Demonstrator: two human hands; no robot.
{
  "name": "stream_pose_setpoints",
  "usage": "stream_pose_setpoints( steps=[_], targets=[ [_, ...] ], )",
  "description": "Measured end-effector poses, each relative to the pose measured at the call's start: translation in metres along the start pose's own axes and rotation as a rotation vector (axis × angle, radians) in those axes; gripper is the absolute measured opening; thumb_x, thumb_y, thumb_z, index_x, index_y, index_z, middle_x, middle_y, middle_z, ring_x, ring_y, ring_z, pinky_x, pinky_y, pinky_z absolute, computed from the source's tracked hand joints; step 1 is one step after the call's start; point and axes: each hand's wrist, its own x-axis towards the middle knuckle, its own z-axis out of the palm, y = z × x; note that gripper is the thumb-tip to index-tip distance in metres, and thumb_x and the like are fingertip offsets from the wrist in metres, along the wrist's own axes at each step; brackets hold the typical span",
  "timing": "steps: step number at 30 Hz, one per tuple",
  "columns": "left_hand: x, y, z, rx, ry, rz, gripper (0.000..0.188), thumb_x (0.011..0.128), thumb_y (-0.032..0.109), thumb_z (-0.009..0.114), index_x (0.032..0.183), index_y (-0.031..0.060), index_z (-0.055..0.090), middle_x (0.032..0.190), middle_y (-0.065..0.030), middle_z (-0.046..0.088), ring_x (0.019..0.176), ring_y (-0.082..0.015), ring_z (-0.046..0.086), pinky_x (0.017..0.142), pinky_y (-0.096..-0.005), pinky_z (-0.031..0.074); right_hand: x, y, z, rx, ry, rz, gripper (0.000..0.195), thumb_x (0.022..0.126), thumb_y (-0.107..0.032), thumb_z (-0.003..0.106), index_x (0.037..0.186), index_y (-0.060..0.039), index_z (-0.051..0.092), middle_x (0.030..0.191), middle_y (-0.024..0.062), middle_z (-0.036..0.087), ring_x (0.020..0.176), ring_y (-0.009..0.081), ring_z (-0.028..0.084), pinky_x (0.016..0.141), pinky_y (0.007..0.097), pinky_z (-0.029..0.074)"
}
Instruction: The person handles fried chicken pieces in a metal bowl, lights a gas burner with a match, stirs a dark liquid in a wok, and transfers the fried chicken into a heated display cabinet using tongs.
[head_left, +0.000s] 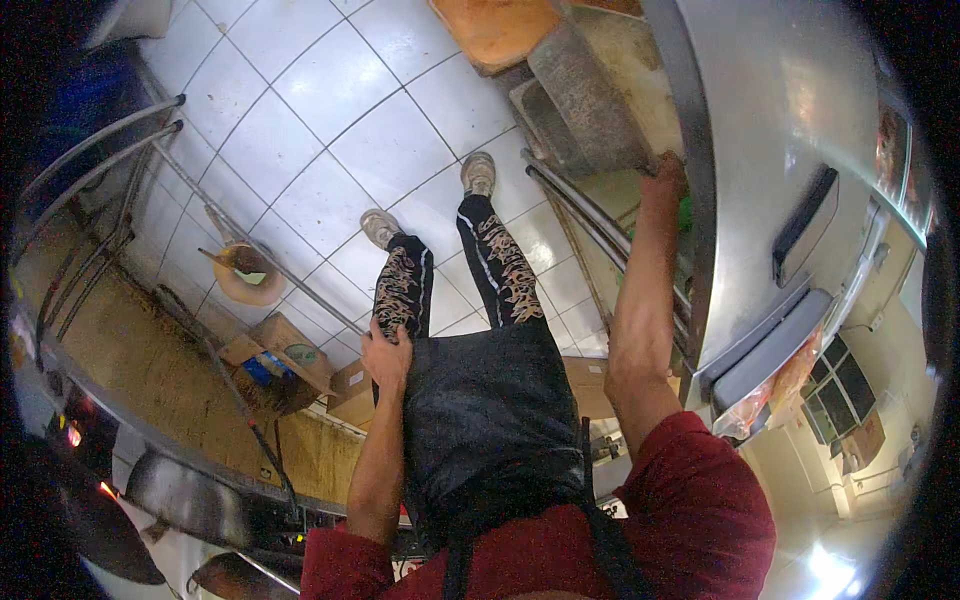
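Observation:
My left hand (386, 354) rests at my thigh, by the upper corner of the black apron (487, 405) and the patterned black trousers (401, 292). Its fingers are partly curled, and whether they grip cloth cannot be told. The end of a thin metal rail (277, 262) appears beside the fingers. My right arm reaches down past the edge of the stainless steel counter (750, 150). Below that edge, my right hand (664, 169) is at the near end of a worn grey bin or board (592, 105); the fingertips are hidden.
Metal bars (577, 206) run beneath the counter. A phone-like dark slab (806, 225) and a grey lidded container (776, 349) lie on top. To my left are an open cardboard box (281, 356), a round tan container (251, 281) and a wok (180, 487). White tiles (330, 97) cover the floor.

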Motion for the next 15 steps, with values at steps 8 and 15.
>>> stream_pose_setpoints(
  steps=[8,15],
  targets=[
    [-0.026,0.006,-0.046,-0.762,0.291,0.153,0.042,0.086,0.019,0.067,0.12,0.0013,0.051,0.087,-0.0087,0.055,0.077,-0.0181,0.054,0.07,-0.0321,0.045,-0.231,-0.079,0.092,0.488,0.268,0.303,0.038,0.081,-0.014,0.056,0.117,-0.0028,0.05,0.117,0.0103,0.054,0.097,0.0232,0.054,0.082,0.0402,0.046],
    [-0.009,0.014,-0.205,-1.324,-0.131,0.164,0.043,0.096,0.048,0.043,0.103,0.0071,0.055,0.076,-0.0017,0.052,0.069,-0.0111,0.052,0.059,-0.026,0.043,-0.384,-0.081,0.067,0.424,-0.025,0.06,0.027,0.074,0.0,0.056,0.1,0.0017,0.058,0.093,0.0042,0.056,0.083,0.0167,0.055,0.074,0.0288,0.045]
  ],
)
